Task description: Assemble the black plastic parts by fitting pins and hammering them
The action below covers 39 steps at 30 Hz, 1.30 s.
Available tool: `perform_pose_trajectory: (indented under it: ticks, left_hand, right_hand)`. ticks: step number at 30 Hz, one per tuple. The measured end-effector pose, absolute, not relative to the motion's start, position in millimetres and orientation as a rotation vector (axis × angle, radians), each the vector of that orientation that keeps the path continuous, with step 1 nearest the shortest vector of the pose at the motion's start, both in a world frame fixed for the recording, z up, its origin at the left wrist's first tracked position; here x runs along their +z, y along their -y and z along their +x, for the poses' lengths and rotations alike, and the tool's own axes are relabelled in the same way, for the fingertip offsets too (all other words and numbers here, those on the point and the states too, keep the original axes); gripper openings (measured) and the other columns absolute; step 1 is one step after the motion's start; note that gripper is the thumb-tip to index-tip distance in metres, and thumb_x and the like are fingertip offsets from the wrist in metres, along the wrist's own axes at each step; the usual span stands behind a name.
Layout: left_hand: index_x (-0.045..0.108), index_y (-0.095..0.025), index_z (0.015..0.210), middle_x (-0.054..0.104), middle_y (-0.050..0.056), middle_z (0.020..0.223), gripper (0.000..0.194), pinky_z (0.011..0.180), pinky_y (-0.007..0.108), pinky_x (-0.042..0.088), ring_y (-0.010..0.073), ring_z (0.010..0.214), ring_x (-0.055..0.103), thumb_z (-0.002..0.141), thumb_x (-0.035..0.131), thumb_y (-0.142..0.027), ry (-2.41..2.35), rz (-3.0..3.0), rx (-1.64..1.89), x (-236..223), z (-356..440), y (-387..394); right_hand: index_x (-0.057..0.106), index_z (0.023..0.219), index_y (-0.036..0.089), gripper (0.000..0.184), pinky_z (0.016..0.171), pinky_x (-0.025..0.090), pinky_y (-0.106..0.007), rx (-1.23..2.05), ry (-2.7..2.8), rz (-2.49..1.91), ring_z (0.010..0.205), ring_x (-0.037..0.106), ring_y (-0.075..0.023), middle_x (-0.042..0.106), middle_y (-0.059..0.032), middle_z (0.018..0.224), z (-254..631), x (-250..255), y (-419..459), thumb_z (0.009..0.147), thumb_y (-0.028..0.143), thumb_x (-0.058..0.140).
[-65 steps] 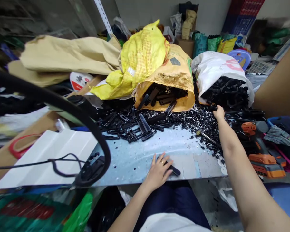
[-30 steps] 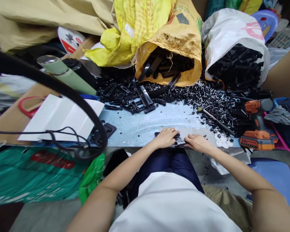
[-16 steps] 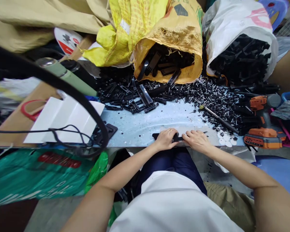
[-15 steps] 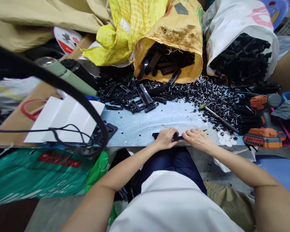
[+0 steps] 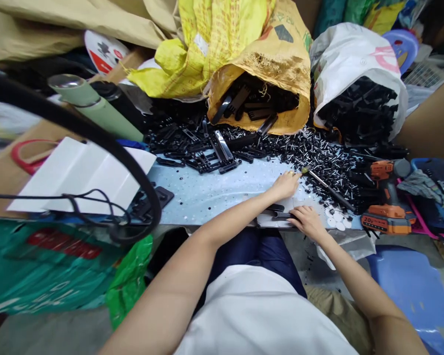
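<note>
Left of the power drill (image 5: pixel 388 197), the right hand (image 5: pixel 308 222) was clamped on a black part (image 5: pixel 283 215). The left hand (image 5: pixel 286 185) reached toward the screws (image 5: pixel 307 153); its grip could not be determined.

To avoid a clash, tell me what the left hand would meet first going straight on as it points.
The left hand would probably meet the slim silver-and-black rod first, at its yellowish end; depth is unclear, so they may already touch.
</note>
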State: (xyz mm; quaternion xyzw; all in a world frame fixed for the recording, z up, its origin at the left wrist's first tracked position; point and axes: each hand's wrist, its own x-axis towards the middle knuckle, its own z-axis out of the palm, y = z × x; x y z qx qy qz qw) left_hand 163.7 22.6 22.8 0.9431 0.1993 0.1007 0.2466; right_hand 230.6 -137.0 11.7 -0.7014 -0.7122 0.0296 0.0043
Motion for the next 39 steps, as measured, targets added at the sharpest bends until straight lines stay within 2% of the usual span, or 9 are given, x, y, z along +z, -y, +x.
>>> perform_pose_trajectory:
  ticks: [3, 6, 10, 14, 17, 21, 26, 32, 39]
  left_hand:
    - [0.059, -0.008, 0.099, 0.061, 0.017, 0.100, 0.025, 0.080, 0.035, 0.047, 0.0260, 0.099, 0.057, 0.080, 0.043, -0.003, -0.682, 2.488, 0.275, 31, 206, -30]
    - [0.062, -0.007, 0.086, 0.065, 0.015, 0.091, 0.025, 0.081, 0.035, 0.048, 0.0242, 0.093, 0.060, 0.076, 0.042, 0.003, -0.717, 2.460, 0.295, 30, 200, -36]
    - [0.062, -0.012, 0.093, 0.066, 0.010, 0.095, 0.021, 0.083, 0.032, 0.049, 0.0191, 0.090, 0.062, 0.079, 0.048, -0.008, -0.794, 2.245, 0.623, 16, 123, -40]
    - [0.061, -0.013, 0.087, 0.068, 0.005, 0.076, 0.016, 0.067, 0.029, 0.054, 0.0172, 0.071, 0.066, 0.077, 0.056, -0.024, -0.948, 1.591, 0.917, -5, 43, -29]
    - [0.061, -0.013, 0.085, 0.068, 0.006, 0.077, 0.021, 0.070, 0.029, 0.054, 0.0174, 0.073, 0.067, 0.075, 0.059, -0.031, -0.992, 1.434, 0.958, -19, 18, -16]
    - [0.061, -0.014, 0.087, 0.066, 0.007, 0.086, 0.022, 0.073, 0.029, 0.055, 0.0163, 0.079, 0.066, 0.079, 0.055, -0.034, -1.003, 1.610, 1.070, -28, 17, -9]
    - [0.062, -0.017, 0.089, 0.067, 0.007, 0.087, 0.018, 0.076, 0.030, 0.054, 0.0157, 0.083, 0.064, 0.086, 0.046, -0.026, -0.917, 2.039, 1.154, -27, 21, -9]
    - [0.062, -0.017, 0.096, 0.068, 0.009, 0.096, 0.024, 0.085, 0.037, 0.051, 0.0189, 0.095, 0.063, 0.089, 0.039, -0.021, -0.726, 2.455, 1.062, -28, 12, -13]
    - [0.062, -0.016, 0.099, 0.066, 0.014, 0.104, 0.028, 0.085, 0.041, 0.050, 0.0218, 0.104, 0.060, 0.089, 0.036, -0.018, -0.439, 2.665, 0.807, -37, 0, -35]
  right_hand:
    - [0.059, 0.106, 0.017, 0.030, 0.077, 0.036, -0.031, -0.021, 2.020, -2.396, 0.094, 0.052, -0.0209, 0.060, -0.0116, 0.106, 243, 20, 128, 0.092, 0.030, 0.037]
    - [0.058, 0.108, 0.013, 0.029, 0.076, 0.039, -0.033, -0.049, 1.795, -2.655, 0.096, 0.052, -0.0241, 0.060, -0.0146, 0.105, 262, 28, 110, 0.088, 0.019, 0.038]
    - [0.062, 0.097, 0.014, 0.025, 0.076, 0.043, -0.033, 0.109, 1.658, -2.515, 0.086, 0.056, -0.0212, 0.062, -0.0123, 0.095, 281, 29, 97, 0.081, 0.012, 0.042]
    - [0.064, 0.090, 0.018, 0.021, 0.064, 0.048, -0.027, 0.316, 1.586, -2.049, 0.076, 0.058, -0.0152, 0.061, -0.0071, 0.091, 268, 32, 101, 0.081, 0.022, 0.046]
    - [0.065, 0.087, 0.019, 0.018, 0.061, 0.048, -0.026, 0.465, 1.619, -1.898, 0.072, 0.059, -0.0141, 0.063, -0.0040, 0.082, 247, 41, 103, 0.080, 0.028, 0.050]
    - [0.063, 0.081, 0.018, 0.012, 0.061, 0.047, -0.025, 0.538, 1.674, -1.981, 0.061, 0.058, -0.0125, 0.063, -0.0019, 0.072, 228, 49, 101, 0.078, 0.025, 0.054]
    - [0.062, 0.079, 0.018, 0.015, 0.066, 0.044, -0.025, 0.428, 1.919, -2.094, 0.071, 0.058, -0.0142, 0.063, -0.0054, 0.077, 218, 59, 98, 0.081, 0.017, 0.047]
    - [0.062, 0.080, 0.016, 0.020, 0.068, 0.041, -0.024, 0.412, 2.120, -2.248, 0.076, 0.058, -0.0156, 0.062, -0.0079, 0.082, 206, 74, 92, 0.084, 0.011, 0.043]
    - [0.063, 0.077, 0.015, 0.022, 0.066, 0.038, -0.023, 0.401, 2.234, -2.231, 0.075, 0.058, -0.0158, 0.061, -0.0083, 0.078, 202, 79, 83, 0.084, 0.010, 0.043]
